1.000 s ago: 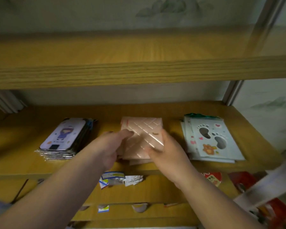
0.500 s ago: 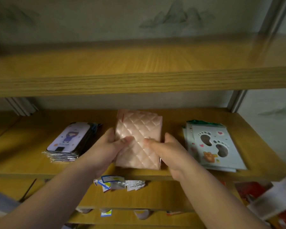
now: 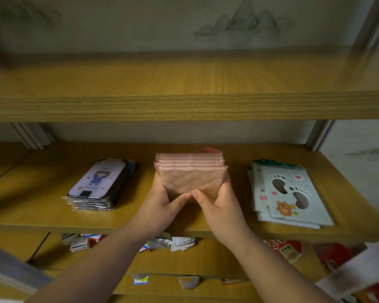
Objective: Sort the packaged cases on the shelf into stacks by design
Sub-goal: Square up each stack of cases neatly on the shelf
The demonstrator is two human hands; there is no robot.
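Observation:
A bundle of several pink packaged cases [image 3: 189, 171] stands on edge in the middle of the wooden shelf [image 3: 42, 219]. My left hand [image 3: 160, 202] grips its left side and my right hand [image 3: 221, 202] grips its right side, thumbs meeting on the front face. To the left lies a stack of cases with a cartoon girl design [image 3: 99, 184]. To the right lies a stack of pale blue cases with footprint cut-outs [image 3: 287, 193], somewhat fanned out.
An upper shelf board [image 3: 184, 106] overhangs close above the hands. Below the working shelf, lower boards hold small paper packets [image 3: 173, 243], a red round item [image 3: 287, 250] and other clutter. A metal upright [image 3: 319, 134] stands at the back right.
The pink cases went from lying tilted with the quilted face up to standing on edge, bundled between both hands. The view also dropped slightly.

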